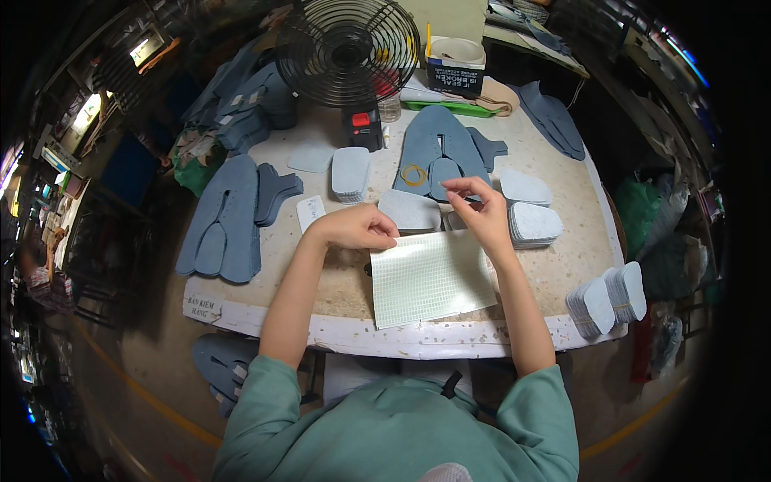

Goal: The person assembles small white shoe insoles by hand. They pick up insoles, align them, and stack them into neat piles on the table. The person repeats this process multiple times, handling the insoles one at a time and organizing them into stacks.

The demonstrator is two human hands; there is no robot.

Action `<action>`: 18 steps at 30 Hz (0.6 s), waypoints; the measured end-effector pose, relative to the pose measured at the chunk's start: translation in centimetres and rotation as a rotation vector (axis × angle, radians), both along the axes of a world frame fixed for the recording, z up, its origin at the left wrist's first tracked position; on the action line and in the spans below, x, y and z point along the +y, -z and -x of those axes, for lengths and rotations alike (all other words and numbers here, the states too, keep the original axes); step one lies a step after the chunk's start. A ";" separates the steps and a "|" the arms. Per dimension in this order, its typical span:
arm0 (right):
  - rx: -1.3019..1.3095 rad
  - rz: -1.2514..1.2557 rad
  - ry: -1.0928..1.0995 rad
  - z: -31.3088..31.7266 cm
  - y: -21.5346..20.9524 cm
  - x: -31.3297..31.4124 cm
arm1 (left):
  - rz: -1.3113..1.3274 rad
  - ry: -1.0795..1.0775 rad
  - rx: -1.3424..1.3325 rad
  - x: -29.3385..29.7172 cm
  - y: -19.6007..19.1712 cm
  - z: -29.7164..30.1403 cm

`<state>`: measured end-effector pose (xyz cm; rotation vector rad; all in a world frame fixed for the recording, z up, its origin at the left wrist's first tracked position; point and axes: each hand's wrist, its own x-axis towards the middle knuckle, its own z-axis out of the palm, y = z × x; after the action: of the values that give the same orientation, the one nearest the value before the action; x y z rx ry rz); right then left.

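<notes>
A pale green sheet marked with a fine grid of small rectangles [432, 279] lies in front of me, its lower edge near the table's front edge. My left hand [357, 227] has its fingers closed on the sheet's upper left corner. Above the upper right corner, my right hand [480, 210] is raised with thumb and fingertips drawn together; anything between them is too small to make out. Just beyond the hands lies a light grey rounded piece [409, 210]. Farther back is a blue-grey shoe upper piece [434, 138] with a yellow rubber band [414, 175] on it.
Stacks of light grey rounded pieces stand behind [351, 173], at right [536, 225] and on the right edge [606, 301]. More blue-grey uppers [221, 225] lie at left. A black fan [348, 55] and a bucket [456, 66] occupy the back.
</notes>
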<state>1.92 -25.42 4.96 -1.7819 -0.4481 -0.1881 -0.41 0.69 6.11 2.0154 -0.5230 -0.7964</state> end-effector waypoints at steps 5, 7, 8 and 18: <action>-0.092 -0.118 0.104 -1.5 -0.3 -1.8 | 0.281 0.047 0.073 1.5 0.2 -0.2; -0.046 -0.092 0.121 -1.7 -0.5 -2.6 | 0.121 0.122 0.089 1.4 0.4 -0.4; -0.032 -0.067 0.131 -1.9 -0.5 -2.7 | -0.041 0.202 0.051 0.9 0.5 -0.5; -0.323 0.556 -0.036 -0.4 1.2 0.4 | -0.074 -0.288 -0.644 -1.7 -0.7 0.1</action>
<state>2.36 -25.00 3.79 -2.2949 -0.8234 -0.3541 -0.53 -1.02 6.85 2.3373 -0.5422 0.0248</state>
